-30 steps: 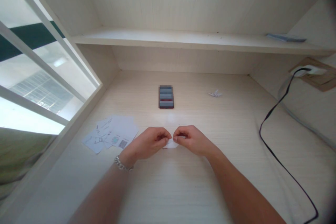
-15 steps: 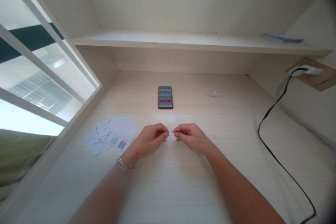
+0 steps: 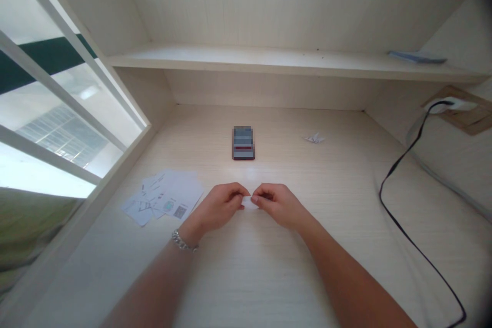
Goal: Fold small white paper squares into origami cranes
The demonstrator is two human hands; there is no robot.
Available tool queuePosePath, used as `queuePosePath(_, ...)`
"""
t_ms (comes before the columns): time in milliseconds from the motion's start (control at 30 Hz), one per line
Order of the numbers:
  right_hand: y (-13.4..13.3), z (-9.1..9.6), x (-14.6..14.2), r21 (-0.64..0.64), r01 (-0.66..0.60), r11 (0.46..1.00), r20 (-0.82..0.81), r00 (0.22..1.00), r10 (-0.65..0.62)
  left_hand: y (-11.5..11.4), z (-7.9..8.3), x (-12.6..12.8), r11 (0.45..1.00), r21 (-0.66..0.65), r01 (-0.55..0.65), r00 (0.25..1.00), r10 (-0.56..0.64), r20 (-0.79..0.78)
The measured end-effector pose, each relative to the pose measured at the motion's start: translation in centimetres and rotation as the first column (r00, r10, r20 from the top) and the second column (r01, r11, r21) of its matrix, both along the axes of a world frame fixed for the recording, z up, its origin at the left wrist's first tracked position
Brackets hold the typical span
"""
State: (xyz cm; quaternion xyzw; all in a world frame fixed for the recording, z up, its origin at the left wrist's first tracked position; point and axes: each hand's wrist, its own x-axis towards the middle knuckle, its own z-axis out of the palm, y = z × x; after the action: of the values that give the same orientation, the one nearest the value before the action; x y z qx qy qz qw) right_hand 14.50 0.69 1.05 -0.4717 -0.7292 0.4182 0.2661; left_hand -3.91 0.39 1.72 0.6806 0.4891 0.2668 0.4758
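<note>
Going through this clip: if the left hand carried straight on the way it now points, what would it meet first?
From the left hand, the white paper strip comes first, right at its fingertips; the right hand lies just beyond. Depth is hard to judge from this view.

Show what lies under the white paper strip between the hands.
Pale wood-grain desktop shows around the white paper strip; directly beneath, the strip, left hand and right hand cover it.
</note>
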Motion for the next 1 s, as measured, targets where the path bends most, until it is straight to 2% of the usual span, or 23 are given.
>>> queuePosePath(167, 0.3, -0.5, 0.0, -0.029, 0.126, 0.992, -0.148, 0.980, -0.129, 0.5, -0.5, 0.0, 0.979, -0.125, -0.161, 0.941, 0.190, 0.279)
queuePosePath(300, 0.4, -0.8, -0.3, -0.088, 0.192, 0.977, -0.283, 0.936, -0.210, 0.4, -0.8, 0.4, 0.987, -0.087, -0.137, 0.951, 0.156, 0.266)
queuePosePath(367, 0.4, -0.8, -0.5, -0.113, 0.179, 0.977, -0.305, 0.930, -0.206, 0.4, -1.0, 0.6, 0.985, -0.075, -0.155, 0.950, 0.169, 0.264)
queuePosePath(533, 0.3, -0.8, -0.7, -0.165, 0.066, 0.984, -0.289, 0.951, -0.112, 0.6, -1.3, 1.0, 0.959, -0.135, -0.251, 0.892, 0.283, 0.353)
queuePosePath(700, 0.4, -1.1, -0.7, -0.218, 0.068, 0.974, -0.335, 0.932, -0.140, 0.5, -1.6, 1.0, 0.971, -0.094, -0.218, 0.902, 0.237, 0.359)
queuePosePath(833, 0.4, -1.3, -0.8, -0.242, 0.118, 0.963, -0.357, 0.912, -0.201, 0.2, -1.4, 1.5, 0.969, -0.111, -0.221, 0.895, 0.247, 0.372)
queuePosePath(1000, 0.5, -1.2, -1.0, -0.251, 0.169, 0.953, -0.428, 0.864, -0.266, -0.1, -1.4, 2.0, 0.977, -0.133, -0.168, 0.873, 0.210, 0.441)
